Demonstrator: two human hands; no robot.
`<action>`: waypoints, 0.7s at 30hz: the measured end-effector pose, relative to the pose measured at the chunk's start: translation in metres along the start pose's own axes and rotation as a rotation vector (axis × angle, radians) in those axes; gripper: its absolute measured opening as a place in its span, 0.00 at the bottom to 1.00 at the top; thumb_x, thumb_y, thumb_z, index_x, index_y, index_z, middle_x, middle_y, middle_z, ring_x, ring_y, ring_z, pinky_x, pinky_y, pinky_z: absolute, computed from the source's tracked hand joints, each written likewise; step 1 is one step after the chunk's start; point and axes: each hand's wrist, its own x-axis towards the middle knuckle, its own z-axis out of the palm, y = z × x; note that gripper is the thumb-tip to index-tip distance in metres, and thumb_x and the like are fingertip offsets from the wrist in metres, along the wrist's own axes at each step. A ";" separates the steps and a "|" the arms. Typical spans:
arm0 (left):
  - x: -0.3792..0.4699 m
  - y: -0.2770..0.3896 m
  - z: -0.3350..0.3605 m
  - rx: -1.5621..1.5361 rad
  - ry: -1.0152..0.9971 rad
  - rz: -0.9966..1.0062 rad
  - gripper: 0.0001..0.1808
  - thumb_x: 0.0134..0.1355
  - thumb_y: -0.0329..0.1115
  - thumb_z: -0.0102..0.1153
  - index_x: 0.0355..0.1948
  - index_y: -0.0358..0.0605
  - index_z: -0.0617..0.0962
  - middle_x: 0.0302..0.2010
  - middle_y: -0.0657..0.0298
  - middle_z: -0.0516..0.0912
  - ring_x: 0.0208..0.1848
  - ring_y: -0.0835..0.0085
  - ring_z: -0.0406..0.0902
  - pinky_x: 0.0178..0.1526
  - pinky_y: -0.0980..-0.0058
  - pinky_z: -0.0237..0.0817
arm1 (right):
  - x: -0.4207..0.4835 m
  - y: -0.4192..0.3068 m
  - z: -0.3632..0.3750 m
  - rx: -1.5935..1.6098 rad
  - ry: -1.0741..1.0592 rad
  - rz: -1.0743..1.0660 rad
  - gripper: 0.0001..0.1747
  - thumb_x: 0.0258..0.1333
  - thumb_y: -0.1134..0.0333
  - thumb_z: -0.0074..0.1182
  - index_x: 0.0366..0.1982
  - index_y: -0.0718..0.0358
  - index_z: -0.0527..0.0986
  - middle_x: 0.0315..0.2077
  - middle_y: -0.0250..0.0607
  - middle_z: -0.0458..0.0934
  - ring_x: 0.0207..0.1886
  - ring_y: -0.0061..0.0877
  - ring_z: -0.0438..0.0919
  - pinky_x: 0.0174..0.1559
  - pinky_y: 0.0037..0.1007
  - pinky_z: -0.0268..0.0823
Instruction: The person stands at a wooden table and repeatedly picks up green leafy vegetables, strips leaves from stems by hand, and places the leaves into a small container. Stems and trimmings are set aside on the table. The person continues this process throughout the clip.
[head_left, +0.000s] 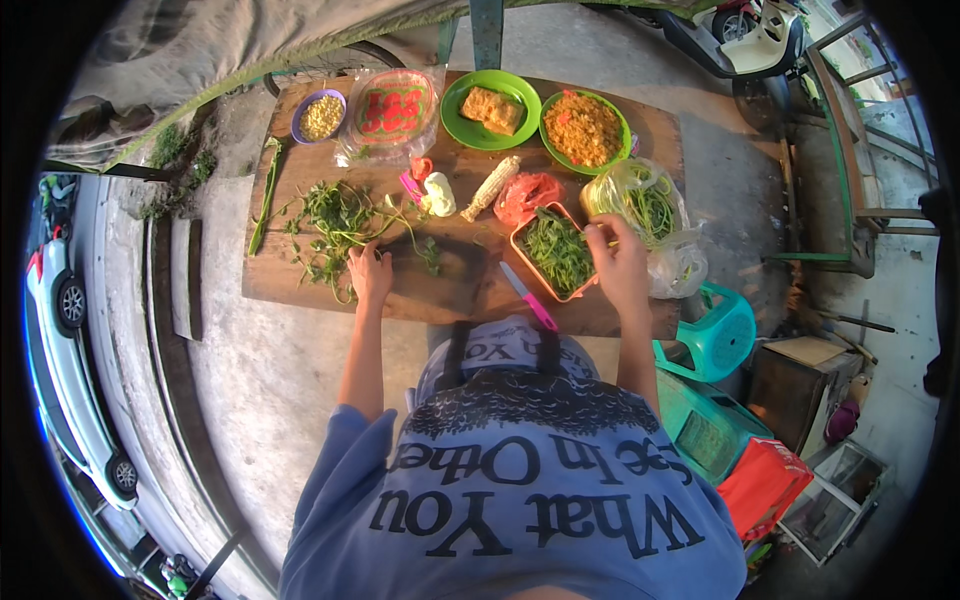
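My left hand (370, 274) is at the lower edge of a loose heap of leafy green stems (334, 217), its fingertips touching them; whether it grips a stem cannot be made out. My right hand (621, 259) is curled over the right rim of an orange-pink plastic container (517, 245), fingertips drawn together; anything between them is hidden. Picked green leaves (555, 247) fill that container. Between my hands, a knife with a pink handle (538, 309) lies on the wooden table (450, 247), its blade pointing away from me.
Behind lie a bowl of corn kernels (322, 116), a plastic-wrapped package (394, 109), a plate of fried tempeh (491, 111) and a plate of orange-brown food (583, 129). Nearer are a bare corncob (491, 187), a red bag (527, 196) and bagged long beans (643, 196). A teal stool (716, 334) stands right.
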 end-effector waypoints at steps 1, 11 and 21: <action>0.003 0.001 0.001 -0.026 0.009 0.012 0.20 0.61 0.37 0.64 0.55 0.48 0.82 0.54 0.51 0.76 0.57 0.50 0.73 0.60 0.56 0.66 | -0.005 -0.005 0.010 -0.037 -0.120 -0.020 0.11 0.63 0.67 0.62 0.43 0.66 0.79 0.26 0.40 0.78 0.30 0.28 0.78 0.34 0.30 0.69; -0.045 0.058 -0.054 -0.564 0.025 -0.104 0.11 0.64 0.30 0.61 0.44 0.38 0.87 0.42 0.54 0.87 0.40 0.66 0.86 0.46 0.69 0.75 | -0.040 -0.002 0.096 0.005 -0.709 -0.006 0.16 0.68 0.60 0.55 0.44 0.66 0.80 0.31 0.44 0.82 0.35 0.36 0.81 0.40 0.35 0.71; -0.119 0.131 -0.110 -0.777 -0.757 0.226 0.12 0.63 0.28 0.63 0.46 0.38 0.86 0.40 0.59 0.88 0.36 0.74 0.85 0.44 0.74 0.76 | -0.019 -0.022 0.178 0.587 -0.935 0.400 0.18 0.74 0.63 0.50 0.44 0.73 0.79 0.28 0.35 0.82 0.33 0.17 0.78 0.37 0.22 0.70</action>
